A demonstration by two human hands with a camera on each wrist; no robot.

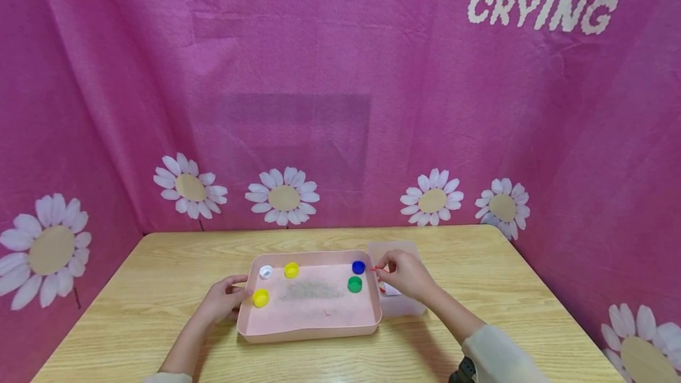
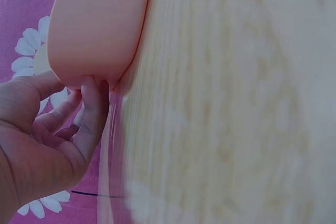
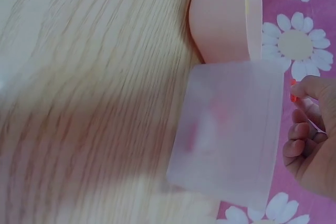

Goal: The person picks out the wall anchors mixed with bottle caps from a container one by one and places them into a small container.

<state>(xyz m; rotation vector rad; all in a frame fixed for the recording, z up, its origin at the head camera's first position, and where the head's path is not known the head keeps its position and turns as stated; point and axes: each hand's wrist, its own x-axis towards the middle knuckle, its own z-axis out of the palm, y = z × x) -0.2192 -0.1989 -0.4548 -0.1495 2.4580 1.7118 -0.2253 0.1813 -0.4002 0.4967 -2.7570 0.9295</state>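
Observation:
A pink tray [image 1: 310,334] lies on the wooden table with loose caps inside. My left hand [image 1: 222,301] holds its left end, fingers against the outer wall and thumb at the rim; the left wrist view shows this hand [image 2: 58,124] from below. My right hand [image 1: 407,273] is above a translucent box [image 1: 401,307] beside the tray. Between thumb and forefinger it pinches a small thin red piece [image 3: 293,91], its exact kind unclear, near the tray's right rim. A blue cap [image 1: 359,267] and a green cap [image 1: 354,284] lie closest to that hand.
Toward the tray's left are a white cap [image 1: 266,272] and two yellow caps [image 1: 291,270]. Dark grey smudges mark the tray's floor. Inside the box, something white and red-striped shows partly. A pink flowered cloth [image 1: 340,135] hangs behind the wooden table [image 1: 133,312].

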